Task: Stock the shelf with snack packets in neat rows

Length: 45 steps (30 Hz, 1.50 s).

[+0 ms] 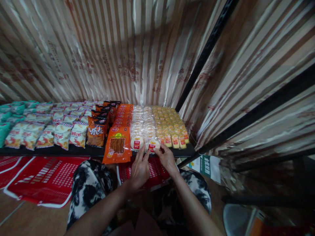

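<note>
My left hand (pixel 140 166) lies at the shelf's front edge, fingers stretched out, with the fingertips touching the lower edges of the white round cracker packets (pixel 137 143). From the right, my right hand (pixel 167 160) pinches the edge of the front-right cracker packet (pixel 152 145) between thumb and forefinger. Both front packets are clear wrappers with a red label. Left of them, flat orange snack bags (pixel 118 142) stick out over the edge. Small yellow wrapped snacks (pixel 168 139) stand in rows to the right.
White chip bags (pixel 62 135), an orange-brown bag (pixel 96 131) and teal bags (pixel 4 131) line the dark shelf (pixel 81 151) on the left. Red baskets (pixel 49 178) lie below. A black metal post (pixel 204 59) rises at right, before striped sheeting (pixel 137 42).
</note>
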Available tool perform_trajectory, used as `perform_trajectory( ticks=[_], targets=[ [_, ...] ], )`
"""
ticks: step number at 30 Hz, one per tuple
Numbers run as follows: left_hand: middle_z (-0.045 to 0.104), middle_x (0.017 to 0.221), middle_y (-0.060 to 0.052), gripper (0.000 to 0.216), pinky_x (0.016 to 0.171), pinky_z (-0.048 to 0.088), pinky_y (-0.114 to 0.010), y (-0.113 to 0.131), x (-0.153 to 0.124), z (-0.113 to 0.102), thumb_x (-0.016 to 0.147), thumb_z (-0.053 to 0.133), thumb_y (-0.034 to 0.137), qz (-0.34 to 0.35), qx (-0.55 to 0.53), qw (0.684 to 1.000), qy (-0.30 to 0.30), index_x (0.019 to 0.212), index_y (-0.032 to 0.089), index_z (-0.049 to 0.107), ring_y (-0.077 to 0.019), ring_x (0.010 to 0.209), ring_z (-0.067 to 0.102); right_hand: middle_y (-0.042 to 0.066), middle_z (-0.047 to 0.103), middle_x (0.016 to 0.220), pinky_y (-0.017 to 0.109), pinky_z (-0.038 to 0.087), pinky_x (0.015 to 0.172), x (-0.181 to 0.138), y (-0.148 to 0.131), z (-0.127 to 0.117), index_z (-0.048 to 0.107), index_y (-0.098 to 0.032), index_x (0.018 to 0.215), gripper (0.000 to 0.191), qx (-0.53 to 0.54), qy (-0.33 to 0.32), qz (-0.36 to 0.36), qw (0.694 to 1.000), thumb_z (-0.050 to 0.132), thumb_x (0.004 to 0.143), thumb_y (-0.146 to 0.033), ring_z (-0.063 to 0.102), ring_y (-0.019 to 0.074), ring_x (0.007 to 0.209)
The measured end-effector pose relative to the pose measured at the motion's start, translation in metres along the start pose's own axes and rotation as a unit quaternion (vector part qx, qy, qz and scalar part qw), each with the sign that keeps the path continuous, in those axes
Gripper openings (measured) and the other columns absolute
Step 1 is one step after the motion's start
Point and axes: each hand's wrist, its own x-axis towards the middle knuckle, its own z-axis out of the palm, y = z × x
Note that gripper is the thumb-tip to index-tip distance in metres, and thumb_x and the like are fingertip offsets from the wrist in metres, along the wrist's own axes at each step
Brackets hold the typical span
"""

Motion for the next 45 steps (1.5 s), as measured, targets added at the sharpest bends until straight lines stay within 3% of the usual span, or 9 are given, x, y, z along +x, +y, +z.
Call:
perform_trajectory(
  ticks=[7, 11, 16, 22, 27, 31, 38, 45],
  targets=[
    [0.026, 0.149, -0.012, 0.056, 0.111, 0.028, -0.046, -0.002, 0.004, 0.008, 0.078, 0.036, 0.002, 0.032, 0.014, 0.999, 0.011, 0.133, 0.012, 0.042, -0.0236, 0.139, 0.017, 0.012, 0.065, 0.105, 0.039, 0.041, 0.093, 0.001, 0.005, 0.006, 0.065, -0.015, 0.103, 0.032, -0.232, 0.055, -0.060, 0.969, 0.054, 0.080, -0.034, 0.056, 0.0244, 0.101],
    [0.028, 0.148, -0.013, 0.055, 0.109, 0.034, -0.045, -0.006, 0.003, 0.016, 0.076, 0.038, 0.000, 0.048, 0.056, 0.997, 0.024, 0.130, 0.011, 0.044, -0.0239, 0.138, 0.019, 0.015, 0.060, 0.109, 0.040, 0.046, 0.086, -0.004, 0.001, 0.009, 0.056, -0.012, 0.118, 0.041, -0.289, 0.077, -0.057, 0.953, 0.048, 0.084, -0.034, 0.057, 0.0255, 0.099],
    [0.032, 0.145, -0.015, 0.056, 0.107, 0.036, -0.044, -0.012, 0.002, 0.019, 0.075, 0.039, 0.001, 0.059, 0.092, 0.994, 0.017, 0.130, 0.009, 0.045, -0.0248, 0.137, 0.022, 0.016, 0.048, 0.117, 0.037, 0.053, 0.072, -0.010, 0.000, 0.014, 0.030, -0.018, 0.141, 0.059, -0.282, 0.088, -0.076, 0.952, 0.046, 0.086, -0.032, 0.060, 0.0223, 0.087],
    [0.033, 0.145, -0.015, 0.053, 0.109, 0.033, -0.043, -0.017, 0.002, 0.016, 0.078, 0.036, 0.000, 0.071, 0.113, 0.989, 0.060, 0.129, 0.009, 0.046, -0.0237, 0.139, 0.018, 0.014, 0.043, 0.120, 0.037, 0.053, 0.078, -0.013, 0.014, 0.017, 0.046, -0.023, 0.133, 0.046, -0.299, 0.090, -0.176, 0.934, 0.046, 0.088, -0.035, 0.056, 0.0224, 0.095],
    [0.014, 0.152, -0.014, 0.062, 0.110, 0.024, -0.052, -0.020, 0.008, 0.013, 0.079, 0.038, 0.003, 0.028, 0.133, 0.983, 0.127, 0.140, 0.012, 0.030, -0.0278, 0.140, 0.001, 0.012, 0.042, 0.132, 0.041, 0.047, 0.092, -0.014, 0.018, 0.020, 0.054, -0.024, 0.126, 0.038, -0.336, 0.121, -0.226, 0.906, 0.046, 0.089, -0.027, 0.046, 0.0243, 0.114],
    [0.000, 0.153, -0.013, 0.068, 0.111, 0.024, -0.050, -0.026, 0.013, 0.020, 0.082, 0.040, 0.006, -0.008, 0.128, 0.982, 0.142, 0.144, 0.012, 0.015, -0.0284, 0.139, -0.003, 0.011, 0.045, 0.134, 0.044, 0.040, 0.099, -0.014, 0.022, 0.024, 0.055, -0.023, 0.125, 0.036, -0.344, 0.120, -0.266, 0.892, 0.046, 0.090, -0.024, 0.038, 0.0249, 0.122],
    [0.005, 0.153, -0.016, 0.073, 0.109, 0.026, -0.054, -0.032, 0.015, 0.034, 0.084, 0.038, 0.007, 0.019, 0.157, 0.977, 0.145, 0.145, 0.011, 0.000, -0.0299, 0.139, -0.002, 0.012, 0.040, 0.140, 0.046, 0.039, 0.101, -0.010, 0.032, 0.030, 0.048, -0.021, 0.132, 0.040, -0.327, 0.108, -0.287, 0.894, 0.041, 0.092, -0.021, 0.033, 0.0247, 0.128],
    [0.007, 0.152, -0.015, 0.070, 0.109, 0.026, -0.054, -0.030, 0.017, 0.031, 0.083, 0.039, 0.009, 0.017, 0.161, 0.975, 0.149, 0.145, 0.011, 0.006, -0.0293, 0.139, -0.001, 0.011, 0.040, 0.140, 0.046, 0.040, 0.099, -0.009, 0.032, 0.035, 0.045, -0.023, 0.134, 0.042, -0.322, 0.119, -0.274, 0.898, 0.040, 0.092, -0.022, 0.033, 0.0253, 0.128]
  ],
)
